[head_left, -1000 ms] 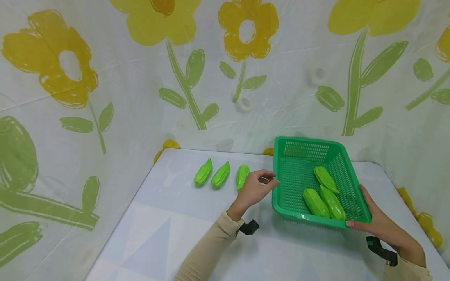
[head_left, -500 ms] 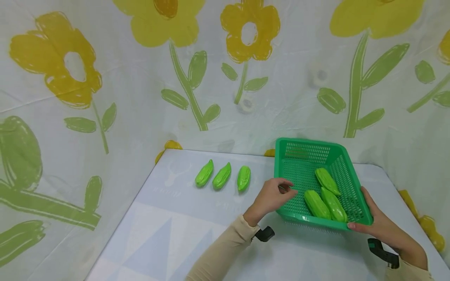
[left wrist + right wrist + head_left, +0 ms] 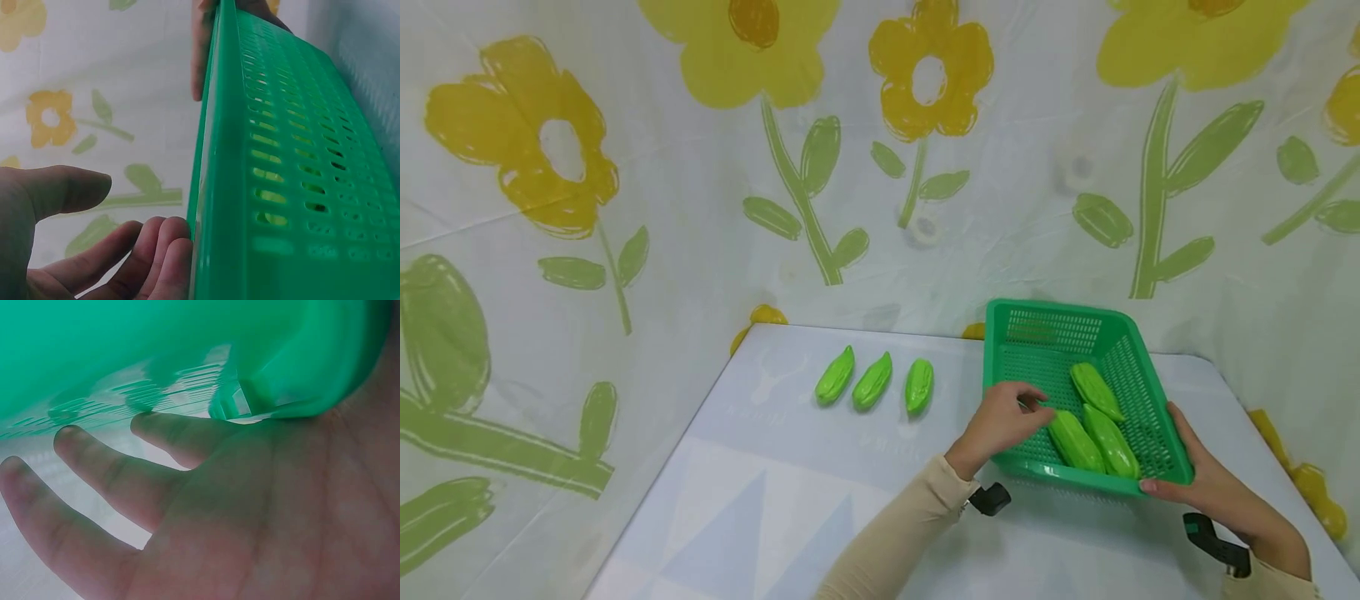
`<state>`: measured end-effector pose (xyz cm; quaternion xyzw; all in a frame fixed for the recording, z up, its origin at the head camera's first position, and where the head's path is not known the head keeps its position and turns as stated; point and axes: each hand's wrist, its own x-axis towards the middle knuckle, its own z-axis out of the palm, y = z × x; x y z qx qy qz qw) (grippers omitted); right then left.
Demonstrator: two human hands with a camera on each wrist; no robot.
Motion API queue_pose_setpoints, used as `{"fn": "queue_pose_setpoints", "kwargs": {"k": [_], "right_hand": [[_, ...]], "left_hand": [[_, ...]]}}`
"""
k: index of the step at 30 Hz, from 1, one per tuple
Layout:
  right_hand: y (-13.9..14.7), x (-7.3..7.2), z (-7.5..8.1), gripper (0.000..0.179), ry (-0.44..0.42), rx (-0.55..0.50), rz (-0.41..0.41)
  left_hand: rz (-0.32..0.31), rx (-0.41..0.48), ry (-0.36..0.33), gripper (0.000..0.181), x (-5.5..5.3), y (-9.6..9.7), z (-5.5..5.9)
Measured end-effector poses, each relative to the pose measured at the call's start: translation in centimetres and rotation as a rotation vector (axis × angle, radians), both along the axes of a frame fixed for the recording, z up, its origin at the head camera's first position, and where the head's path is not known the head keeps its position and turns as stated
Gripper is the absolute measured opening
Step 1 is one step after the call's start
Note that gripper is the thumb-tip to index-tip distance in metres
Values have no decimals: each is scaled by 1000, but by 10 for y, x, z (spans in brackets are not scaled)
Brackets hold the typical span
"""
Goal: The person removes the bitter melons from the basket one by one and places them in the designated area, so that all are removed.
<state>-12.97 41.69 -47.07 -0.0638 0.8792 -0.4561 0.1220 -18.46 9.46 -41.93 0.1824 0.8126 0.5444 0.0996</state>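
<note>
"What's that left hand (image 3: 1009,417) doing?"

"It's hovering over the near left part of the green basket (image 3: 1060,306), holding nothing. The thumb is standing apart from the loosely bent fingers. They're showing right beside the rim from the wrist; whether they're touching it, I can't tell."

"And the right hand (image 3: 1213,479)?"

"That one's gripping the near right corner, thumb over the rim, other fingers spreading underneath."

"Where are the vegetables sitting?"

"Three are lying in the basket: a front-left one (image 3: 1075,442), a front-right one (image 3: 1111,442) and a back one (image 3: 1096,392). Three more are lying in a row on the table (image 3: 715,492), left of the basket: a left one (image 3: 835,377), a middle one (image 3: 872,383) and a right one (image 3: 919,387)."

"So which step are we watching?"

"I'm guessing a reach for the front-left one. If so, the next move is calling for thumb and fingers to close round it while the right hand is steadying the corner."

"Any brand showing?"

"I'm seeing no label on the basket. Faint lettering (image 3: 756,413) is running beneath a pale antler print (image 3: 767,371) on the table, but I'm not managing to read it."
</note>
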Motion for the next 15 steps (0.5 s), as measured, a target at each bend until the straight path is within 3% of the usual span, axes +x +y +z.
{"fn": "queue_pose_setpoints", "kwargs": {"k": [9, 15], "right_hand": [[1, -1, 1, 115, -7, 20, 7], [0, -2, 1, 116, -11, 30, 9]], "left_hand": [[27, -24, -27, 28, -1, 16, -1], [45, -2, -87, 27, -2, 24, -3]]}}
